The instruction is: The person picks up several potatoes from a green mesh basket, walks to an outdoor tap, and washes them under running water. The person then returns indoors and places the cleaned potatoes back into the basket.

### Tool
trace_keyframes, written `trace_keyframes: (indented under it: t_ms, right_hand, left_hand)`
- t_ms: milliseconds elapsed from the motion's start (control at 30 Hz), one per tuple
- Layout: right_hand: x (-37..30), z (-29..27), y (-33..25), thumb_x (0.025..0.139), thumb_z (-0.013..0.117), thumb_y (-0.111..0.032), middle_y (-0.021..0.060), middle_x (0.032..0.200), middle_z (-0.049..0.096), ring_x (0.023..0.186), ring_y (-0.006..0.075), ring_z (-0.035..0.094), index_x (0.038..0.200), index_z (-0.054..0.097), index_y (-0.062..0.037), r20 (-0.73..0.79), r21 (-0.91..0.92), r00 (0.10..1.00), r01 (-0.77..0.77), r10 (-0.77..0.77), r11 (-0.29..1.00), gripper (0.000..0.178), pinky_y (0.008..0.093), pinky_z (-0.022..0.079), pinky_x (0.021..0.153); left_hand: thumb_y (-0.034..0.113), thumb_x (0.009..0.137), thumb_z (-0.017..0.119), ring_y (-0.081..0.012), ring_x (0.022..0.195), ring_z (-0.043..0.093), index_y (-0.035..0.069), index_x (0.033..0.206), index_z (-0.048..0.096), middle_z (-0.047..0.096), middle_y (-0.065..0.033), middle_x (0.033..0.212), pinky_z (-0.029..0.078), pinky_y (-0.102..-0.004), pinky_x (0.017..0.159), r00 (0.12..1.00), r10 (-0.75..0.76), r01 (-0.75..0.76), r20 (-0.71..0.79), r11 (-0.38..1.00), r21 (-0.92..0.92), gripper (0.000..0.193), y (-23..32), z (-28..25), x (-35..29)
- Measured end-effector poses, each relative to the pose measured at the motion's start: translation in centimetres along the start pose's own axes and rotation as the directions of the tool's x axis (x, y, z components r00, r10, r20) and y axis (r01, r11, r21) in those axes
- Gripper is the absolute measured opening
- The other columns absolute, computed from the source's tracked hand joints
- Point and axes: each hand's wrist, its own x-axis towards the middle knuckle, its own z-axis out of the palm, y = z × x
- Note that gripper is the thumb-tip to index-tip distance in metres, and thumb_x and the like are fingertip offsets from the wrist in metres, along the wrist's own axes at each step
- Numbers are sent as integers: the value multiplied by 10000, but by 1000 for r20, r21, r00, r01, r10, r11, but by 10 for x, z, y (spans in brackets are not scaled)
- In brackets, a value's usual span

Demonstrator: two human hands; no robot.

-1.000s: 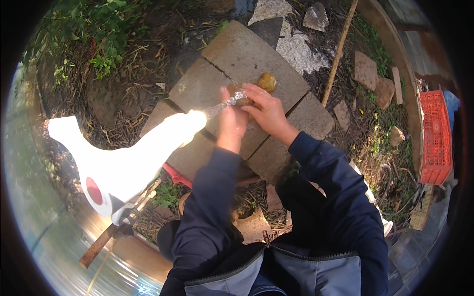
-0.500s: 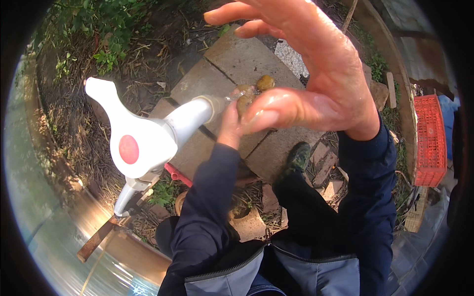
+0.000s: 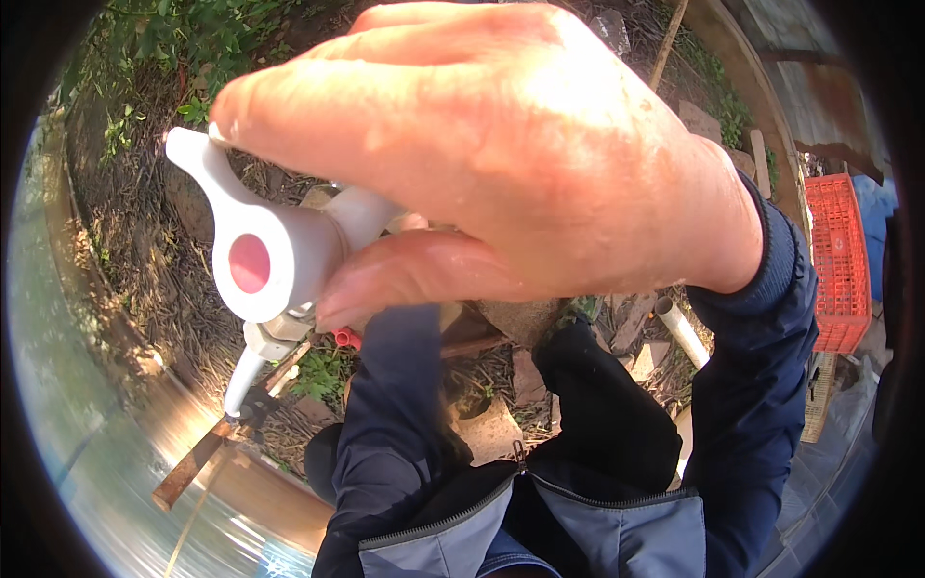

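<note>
Head view, outdoors, looking down at bare ground. The right hand (image 3: 520,164) fills the upper middle of the view, close to the camera, palm down, its fingers stretched toward the left and its thumb below them. The fingers lie over the far end of a white plastic tap (image 3: 279,250); whether they close on it cannot be told from this view. The tap sits left of centre, raised well above the ground; it has a flat lever handle slanting toward the far left, a round pink disc (image 3: 250,263) on its face, and a narrow spout pointing down toward the near left. The left hand is hidden behind the right hand and the tap, so its grip cannot be told; only its dark blue sleeve (image 3: 395,405) rises from the lower edge toward the tap.

The ground is dry soil strewn with brown leaves, twigs and stones (image 3: 491,429). Green weeds (image 3: 154,58) grow at the far left. A rusty tool with a wooden handle (image 3: 207,453) lies at the near left, beside a pale curved sheet (image 3: 87,482). At the right, a red plastic crate (image 3: 838,260) stands near a short white pipe (image 3: 682,332), with a wooden pole (image 3: 670,39) at the far right.
</note>
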Motion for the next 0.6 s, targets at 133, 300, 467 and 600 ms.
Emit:
trace_keyframes:
  t_ms: [133,300,467,600]
  right_hand:
    - [1,1,-4,788,724,-241,91,858,675,761,213,636,997,661,-18,9,-9,1000,6,-6,1000,313,316,518,637]
    - [4,1,-7,825,701,-240,86,856,677,765,186,638,1014,657,-21,9,-22,1000,-3,4,1000,293,303,518,644]
    - [9,0,-13,863,677,-239,81,854,680,768,158,640,1031,653,-23,31,-22,999,13,-12,1000,275,289,518,652]
    - [-2,-10,-7,893,658,-238,77,852,681,771,136,642,1045,649,-26,-7,-3,1000,21,-21,1000,262,278,518,658]
  left_hand:
    - [254,925,575,-201,929,632,27,1257,545,649,-105,1071,511,-313,766,993,112,-105,-33,979,177,403,3,-10,15]
    - [259,921,586,-196,926,633,25,1257,552,655,-103,1064,508,-310,773,976,206,-169,-75,924,342,411,-7,-28,19]
    - [264,917,597,-190,924,633,23,1258,559,661,-101,1057,505,-307,780,941,327,-238,-82,816,527,420,-24,-49,17]
    - [267,913,606,-186,923,634,21,1259,565,666,-99,1052,503,-305,786,904,427,-303,-24,679,669,426,-30,-66,21]
